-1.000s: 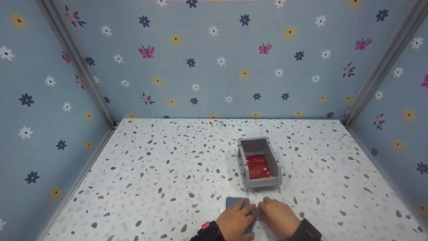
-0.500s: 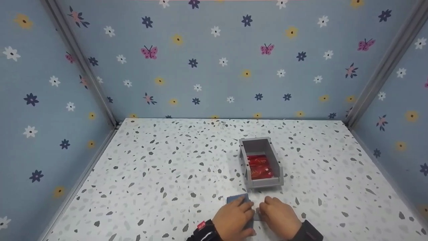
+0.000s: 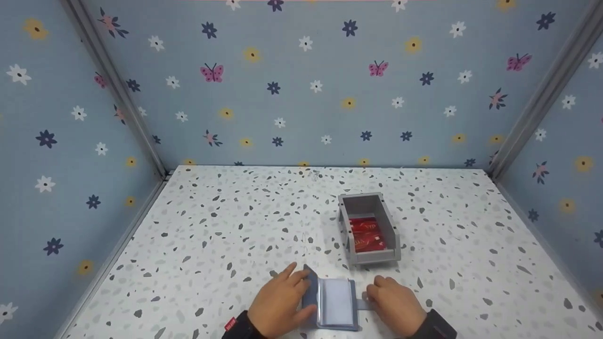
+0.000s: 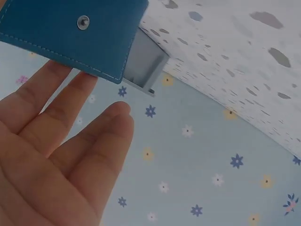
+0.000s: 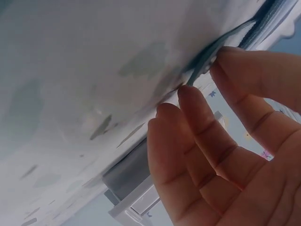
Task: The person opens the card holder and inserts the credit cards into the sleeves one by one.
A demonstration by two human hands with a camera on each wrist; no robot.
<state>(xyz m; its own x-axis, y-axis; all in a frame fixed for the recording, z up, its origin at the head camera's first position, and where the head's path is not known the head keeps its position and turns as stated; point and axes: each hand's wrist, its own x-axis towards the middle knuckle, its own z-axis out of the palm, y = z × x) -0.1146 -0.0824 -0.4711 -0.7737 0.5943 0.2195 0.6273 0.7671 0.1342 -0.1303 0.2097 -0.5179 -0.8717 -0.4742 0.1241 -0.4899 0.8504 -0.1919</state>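
A small blue card holder (image 3: pixel 338 303) lies opened like a book at the table's front, with clear sleeves showing inside. Its front cover (image 4: pixel 75 33), with a metal snap and stitched edge, is tilted up on the left. My left hand (image 3: pixel 280 301) touches that cover, its fingers fairly straight; in the left wrist view the fingertips pass behind the cover's edge. On the other side, my right hand (image 3: pixel 395 303) pinches the holder's closing strap (image 3: pixel 363 304) between thumb and finger. The right wrist view shows the strap (image 5: pixel 202 63) bent at the fingertips.
A grey open-fronted bin (image 3: pixel 374 256) stands beyond the hands, holding red VIP cards (image 3: pixel 367 235). Flower-patterned panels (image 3: pixel 301 94) with metal corner posts (image 3: pixel 118 89) enclose the speckled white table (image 3: pixel 235 226) at the back and both sides.
My left hand has moved left, swinging the card holder's cover over and exposing the sleeves. My right hand has stayed at the strap. The view has shifted slightly.
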